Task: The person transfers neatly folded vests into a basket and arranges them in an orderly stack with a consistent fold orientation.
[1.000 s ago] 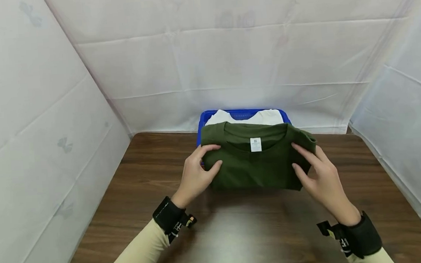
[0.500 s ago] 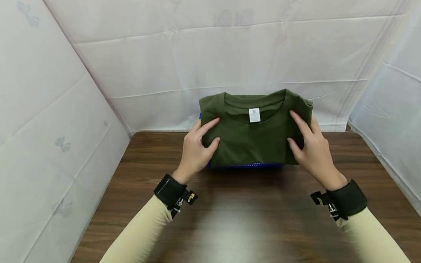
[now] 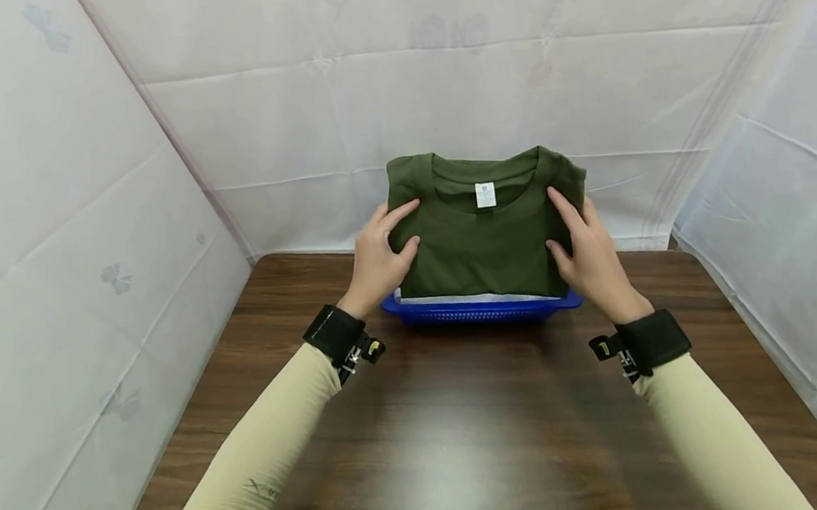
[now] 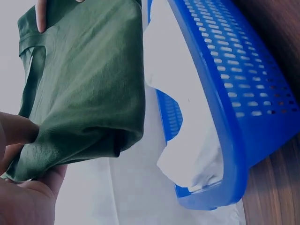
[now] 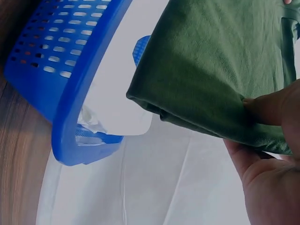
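A folded dark green T-shirt (image 3: 483, 249), its neckline and white label facing me, is held up between both hands over a blue plastic basket (image 3: 481, 312). My left hand (image 3: 377, 257) grips its left side, thumb and a finger on the front. On the opposite side my right hand (image 3: 588, 253) pinches it the same way. Both wrist views show a gap between the shirt's lower fold and the basket. Inside the basket lies a white garment (image 4: 187, 112), with a rounded neckline visible in the left wrist view.
The basket stands near the far edge of a brown wooden table (image 3: 429, 421). White cloth walls (image 3: 283, 129) enclose the table at the back, left and right. Each wrist wears a black strap (image 3: 653, 341) with a small camera.
The hands have carried the green T-shirt upward and away from me, from in front of the basket to above it. The basket's front rim has come into view beneath the shirt.
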Tool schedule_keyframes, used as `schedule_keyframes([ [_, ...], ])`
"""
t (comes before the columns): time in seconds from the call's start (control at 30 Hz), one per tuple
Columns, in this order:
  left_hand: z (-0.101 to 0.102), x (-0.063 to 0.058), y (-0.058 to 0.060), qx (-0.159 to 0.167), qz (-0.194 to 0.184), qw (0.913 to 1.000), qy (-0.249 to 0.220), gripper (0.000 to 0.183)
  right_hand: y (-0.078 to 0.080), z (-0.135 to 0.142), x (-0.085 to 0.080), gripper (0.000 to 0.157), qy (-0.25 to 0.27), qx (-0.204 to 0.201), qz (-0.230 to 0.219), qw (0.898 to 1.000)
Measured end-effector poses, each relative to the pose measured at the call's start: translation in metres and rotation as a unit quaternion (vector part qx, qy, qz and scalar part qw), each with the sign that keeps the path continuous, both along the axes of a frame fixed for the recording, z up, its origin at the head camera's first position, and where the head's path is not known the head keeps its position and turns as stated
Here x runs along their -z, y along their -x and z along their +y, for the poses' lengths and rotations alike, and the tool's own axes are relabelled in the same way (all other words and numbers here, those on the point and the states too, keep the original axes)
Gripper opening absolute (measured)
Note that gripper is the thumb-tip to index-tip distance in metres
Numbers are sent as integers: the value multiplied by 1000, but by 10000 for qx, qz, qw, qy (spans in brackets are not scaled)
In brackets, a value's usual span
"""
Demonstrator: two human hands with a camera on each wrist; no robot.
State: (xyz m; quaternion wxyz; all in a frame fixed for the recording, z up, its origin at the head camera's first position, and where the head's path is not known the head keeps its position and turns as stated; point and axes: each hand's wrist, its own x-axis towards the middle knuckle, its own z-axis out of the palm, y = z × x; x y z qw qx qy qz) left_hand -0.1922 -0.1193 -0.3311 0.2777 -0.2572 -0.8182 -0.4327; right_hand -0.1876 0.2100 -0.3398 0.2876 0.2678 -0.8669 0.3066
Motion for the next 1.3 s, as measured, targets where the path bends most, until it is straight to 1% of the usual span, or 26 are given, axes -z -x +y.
schedule_keyframes([
  [0.13, -3, -4, 11, -115, -266, 9995, 82, 48, 10, -2, -4, 81, -48, -3, -110, 9999],
  [0.27, -6, -8, 20, -344, -703, 9968, 147, 50, 21, -5, -6, 81, -132, -4, -208, 9997],
  [0.37, -7, -11, 27, -483, -993, 9938, 164, 50, 28, -7, -5, 81, -217, 14, -396, 9990],
  [0.5, -8, -12, 33, -562, -1320, 9896, 115, 51, 35, -9, -5, 82, -304, 19, -701, 9971],
  [0.6, -8, -9, 36, -650, -1701, 9833, -27, 52, 38, -10, -5, 83, -414, 48, -1004, 9941],
  [0.7, -7, -4, 39, -776, -2106, 9744, -156, 53, 41, -11, -5, 84, -553, 95, -1365, 9890],
  [0.8, -4, 0, 40, -850, -2404, 9668, -142, 53, 44, -11, -2, 84, -642, 133, -1692, 9834],
  [1.0, 2, 5, 43, -790, -2784, 9572, -4, 53, 47, -9, 4, 82, -672, 179, -2159, 9739],
  [1.1, 3, 8, 45, -783, -2950, 9522, 96, 53, 49, -9, 8, 82, -752, 208, -2424, 9670],
  [1.2, 3, 13, 46, -844, -3070, 9477, 230, 53, 51, -10, 11, 83, -819, 217, -2696, 9592],
  [1.3, 4, 18, 47, -890, -3171, 9434, 389, 54, 53, -10, 14, 82, -880, 243, -2870, 9536],
])
